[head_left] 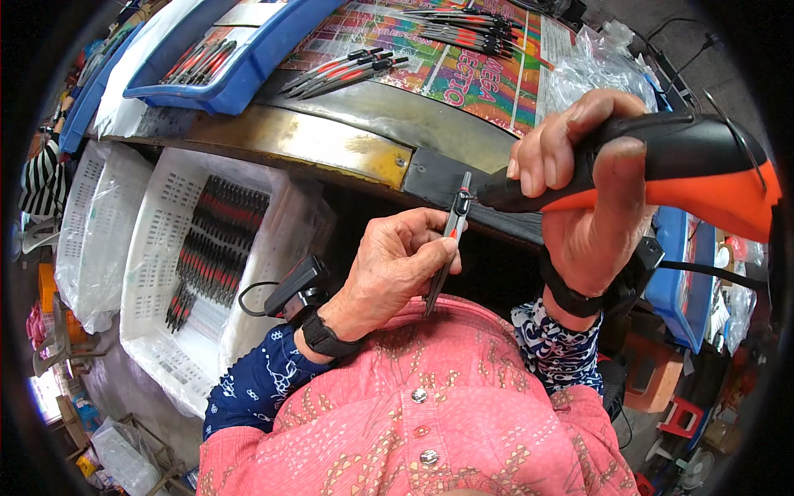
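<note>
The left hand [405, 256] pinches a slim piece [454, 225] as the right hand [579, 178], alongside, grips a power tool [703, 157], apparently fastening, with steadiness seemingly needed next.

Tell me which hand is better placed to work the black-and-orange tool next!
The right hand, I think: it grips the black-and-orange tool, whose narrow nose points at the slim dark piece. The left hand seems better kept for holding that piece, which it pinches between its fingers.

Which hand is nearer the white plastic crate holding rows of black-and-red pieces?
The left hand: it is right of the crate, not touching. The right hand is farther right, gripping a black-and-orange handheld tool.
</note>
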Demonstrator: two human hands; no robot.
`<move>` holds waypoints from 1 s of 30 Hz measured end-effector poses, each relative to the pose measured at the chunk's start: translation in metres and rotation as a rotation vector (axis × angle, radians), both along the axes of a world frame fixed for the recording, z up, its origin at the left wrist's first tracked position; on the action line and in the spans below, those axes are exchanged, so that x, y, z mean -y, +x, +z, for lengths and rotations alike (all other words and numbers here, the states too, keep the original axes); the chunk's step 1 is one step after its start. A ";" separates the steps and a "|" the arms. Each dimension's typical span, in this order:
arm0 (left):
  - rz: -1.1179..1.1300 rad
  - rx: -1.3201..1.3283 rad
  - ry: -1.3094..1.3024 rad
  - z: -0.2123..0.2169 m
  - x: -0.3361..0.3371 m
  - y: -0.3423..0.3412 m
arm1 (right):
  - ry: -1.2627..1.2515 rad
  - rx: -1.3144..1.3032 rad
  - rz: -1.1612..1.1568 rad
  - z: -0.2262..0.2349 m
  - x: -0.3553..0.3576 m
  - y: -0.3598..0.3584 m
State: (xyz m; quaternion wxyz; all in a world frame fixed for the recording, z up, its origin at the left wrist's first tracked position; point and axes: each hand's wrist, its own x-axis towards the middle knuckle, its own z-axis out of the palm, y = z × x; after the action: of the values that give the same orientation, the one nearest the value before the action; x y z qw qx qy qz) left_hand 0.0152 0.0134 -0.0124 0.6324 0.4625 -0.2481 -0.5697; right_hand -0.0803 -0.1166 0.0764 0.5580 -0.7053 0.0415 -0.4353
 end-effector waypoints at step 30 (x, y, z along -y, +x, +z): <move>0.089 0.320 -0.093 -0.006 0.003 -0.005 | 0.034 -0.081 -0.082 0.010 -0.012 0.019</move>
State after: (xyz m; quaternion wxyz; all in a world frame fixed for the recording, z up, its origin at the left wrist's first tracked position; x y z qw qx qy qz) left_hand 0.0100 0.0108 -0.0180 0.6303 0.5281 -0.3511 -0.4479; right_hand -0.0608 -0.1044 0.0863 0.5494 -0.7104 0.1002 -0.4283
